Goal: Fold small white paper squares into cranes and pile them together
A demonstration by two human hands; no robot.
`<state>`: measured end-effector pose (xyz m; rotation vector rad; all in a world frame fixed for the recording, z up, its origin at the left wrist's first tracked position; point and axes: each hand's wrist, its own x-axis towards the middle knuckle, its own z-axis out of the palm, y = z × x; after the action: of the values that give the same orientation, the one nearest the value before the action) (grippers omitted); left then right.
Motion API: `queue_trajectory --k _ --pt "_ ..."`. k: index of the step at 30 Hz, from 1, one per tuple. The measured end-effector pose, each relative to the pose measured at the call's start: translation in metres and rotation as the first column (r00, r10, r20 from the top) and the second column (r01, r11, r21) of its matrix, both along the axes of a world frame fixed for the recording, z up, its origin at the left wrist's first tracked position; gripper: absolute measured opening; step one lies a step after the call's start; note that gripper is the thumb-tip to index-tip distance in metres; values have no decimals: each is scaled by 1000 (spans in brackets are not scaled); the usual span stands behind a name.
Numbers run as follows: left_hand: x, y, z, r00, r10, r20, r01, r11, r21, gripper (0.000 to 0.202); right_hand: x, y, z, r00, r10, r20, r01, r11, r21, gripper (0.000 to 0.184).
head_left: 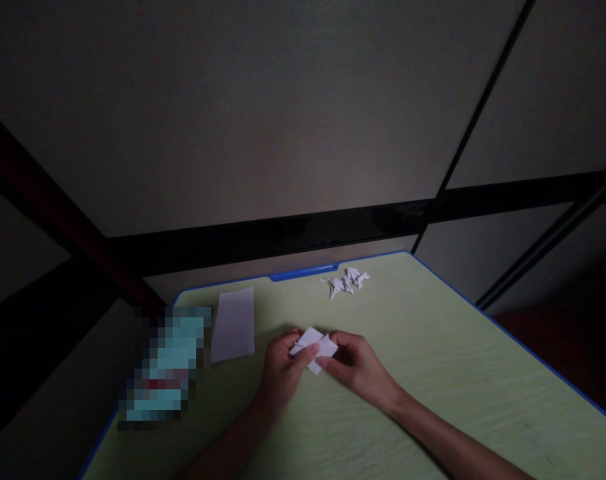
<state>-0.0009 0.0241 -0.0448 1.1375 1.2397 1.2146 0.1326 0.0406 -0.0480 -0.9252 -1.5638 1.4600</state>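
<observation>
Both hands (281,367) (363,365) pinch folded paper (311,337) over a blue-edged green table (433,347) near a dim wall (263,127).

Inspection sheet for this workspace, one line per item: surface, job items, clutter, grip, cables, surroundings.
Surface: pale green table with blue edging and a blue strip at the far edge.
Job items: folded white paper in the hands; flat white paper to the left; small folded paper pieces near the far edge.
Clutter: turquoise item at the left edge, pixelated, identity unclear.
Grip: left hand holds the folded white paper, thumb on top; right hand holds its right side.
Cables: nothing seen.
Surroundings: dim; panelled wall with a black band behind the table.
</observation>
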Motion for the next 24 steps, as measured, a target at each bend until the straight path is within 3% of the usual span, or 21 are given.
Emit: queue_trajectory --k 6,10,15,20,24 --pt "3 -1 6 995 -56 77 62 995 -76 25 2 3 0 979 -120 -164 116 993 -31 24" --pt "4 1 9 990 -107 91 111 993 -35 22 2 3 2 974 -126 -189 126 992 -11 18" --pt "2 2 5 999 -52 15 52 999 15 12 3 1 2 987 -99 -130 97 995 -17 19" --pt "0 2 5 1000 -3 -9 4 996 86 13 0 1 1 982 -58 -180 59 998 -1 26" --pt "0 1 6 999 7 33 -8 1000 29 15 -1 3 2 960 -143 -240 123 988 -94 30"
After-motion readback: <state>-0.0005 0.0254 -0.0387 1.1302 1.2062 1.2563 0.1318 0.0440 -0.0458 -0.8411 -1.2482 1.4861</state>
